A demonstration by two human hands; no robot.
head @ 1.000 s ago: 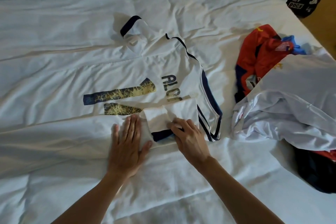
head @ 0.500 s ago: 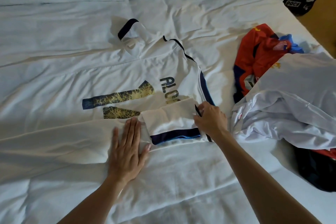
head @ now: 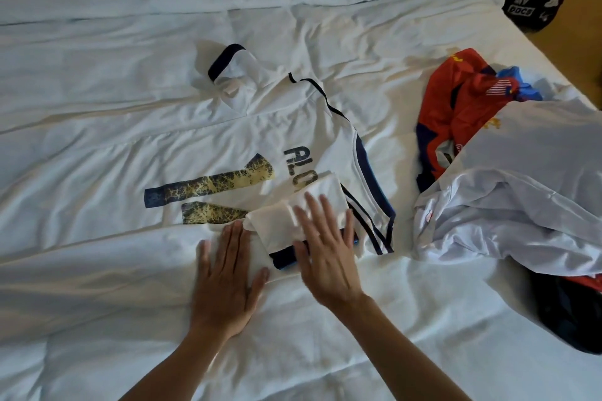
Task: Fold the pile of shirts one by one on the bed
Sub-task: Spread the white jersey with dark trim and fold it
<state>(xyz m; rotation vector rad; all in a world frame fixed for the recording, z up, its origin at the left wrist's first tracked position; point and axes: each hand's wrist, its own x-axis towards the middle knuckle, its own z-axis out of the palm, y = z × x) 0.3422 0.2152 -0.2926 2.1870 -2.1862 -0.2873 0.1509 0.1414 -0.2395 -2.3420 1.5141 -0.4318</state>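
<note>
Both of my hands lie flat with straight fingers and hold nothing: my left hand (head: 224,273) presses down on the near edge of the white shirt (head: 260,127), and my right hand (head: 325,247) rests just beside it, on top of the sleeve (head: 283,221) that is folded in over the shirt. My right fingers (head: 312,208) look a bit blurry, so I cannot tell how hard they push. Under my right palm I see the dark blue band (head: 283,259) at the end of that sleeve. The shirt is spread out on the white bed (head: 97,75), going away from my hands. It has a big gold and blue number (head: 211,189) just past my left fingers and dark letters (head: 299,166) just past my right fingers. Its other sleeve (head: 231,72), with a dark blue cuff, sticks up far beyond both hands. Blue stripes (head: 368,179) run along the shirt's edge, to the right of my right hand. Further right, well apart from my hands, sits the pile of shirts (head: 505,172): a pale white one (head: 537,166) lies on top, a red one (head: 456,101) peeks out behind it, and something dark (head: 566,309) shows at the near end. Way off past the pile, at the bed's far corner, is a black thing with white words (head: 531,0).
</note>
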